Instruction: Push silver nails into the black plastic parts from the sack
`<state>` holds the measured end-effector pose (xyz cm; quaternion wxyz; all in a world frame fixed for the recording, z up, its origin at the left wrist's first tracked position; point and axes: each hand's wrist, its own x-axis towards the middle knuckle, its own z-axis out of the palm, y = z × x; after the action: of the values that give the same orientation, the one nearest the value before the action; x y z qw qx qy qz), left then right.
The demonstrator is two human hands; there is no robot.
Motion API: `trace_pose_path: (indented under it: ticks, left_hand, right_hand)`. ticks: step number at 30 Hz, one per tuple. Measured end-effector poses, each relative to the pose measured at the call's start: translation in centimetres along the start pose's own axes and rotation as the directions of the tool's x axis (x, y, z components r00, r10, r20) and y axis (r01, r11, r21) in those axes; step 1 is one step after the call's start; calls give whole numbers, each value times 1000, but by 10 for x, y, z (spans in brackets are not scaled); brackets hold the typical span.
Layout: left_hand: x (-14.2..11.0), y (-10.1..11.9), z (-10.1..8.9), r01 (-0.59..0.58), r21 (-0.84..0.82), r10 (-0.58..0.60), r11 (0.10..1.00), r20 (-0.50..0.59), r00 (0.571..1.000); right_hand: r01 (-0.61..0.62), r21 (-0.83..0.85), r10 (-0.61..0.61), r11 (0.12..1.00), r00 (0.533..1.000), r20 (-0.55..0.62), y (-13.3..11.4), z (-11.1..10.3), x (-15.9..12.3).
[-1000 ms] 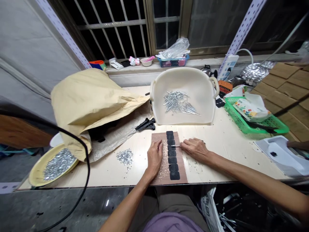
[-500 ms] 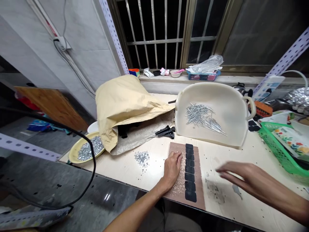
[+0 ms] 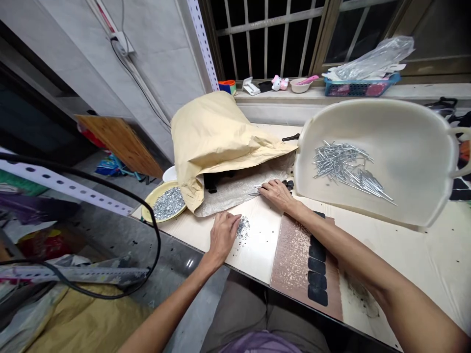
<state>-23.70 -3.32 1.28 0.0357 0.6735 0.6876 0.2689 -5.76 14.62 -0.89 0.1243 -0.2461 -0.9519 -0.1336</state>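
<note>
My left hand [image 3: 223, 236] is at the left edge of a small pile of shiny metal washers [image 3: 243, 226], its thumb and fingers pinched together; whatever is between the fingertips is hidden. Farther back, my right hand [image 3: 276, 193] closes over a bunch of black-headed metal pins [image 3: 289, 184] by the mouth of a cream sack [image 3: 217, 132]. Thin shafts stick out left of its fingers, and the hand covers most of the bunch. Beneath my right forearm lies a brown board [image 3: 289, 264] bearing a row of black rounded pads [image 3: 317, 279] and pale specks.
A white tub [image 3: 397, 132] holding loose metal rods [image 3: 342, 164] lies tipped towards me at the back right. A yellow bowl [image 3: 147, 214] of metal pieces sits at the table's left end. A black cable [image 3: 156, 220] loops in front of it. On the sill stands a blue basket [image 3: 358, 88].
My left hand has left the board and moved left to the washers. My right hand has crossed from the right side of the table to the black-headed pins. The view has turned left.
</note>
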Motion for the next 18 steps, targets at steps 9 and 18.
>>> trace_pose_path:
  ticks: [9, 18]
  left_hand:
    - [23, -2, 12, -243, 156, 213, 957, 190, 958]
    - [25, 6, -2, -355, 49, 323, 934, 309, 894]
  right_hand:
    - [-32, 72, 48, 997, 972, -229, -1, -21, -2]
    - [-197, 400, 337, 895, 886, -319, -20, -87, -55]
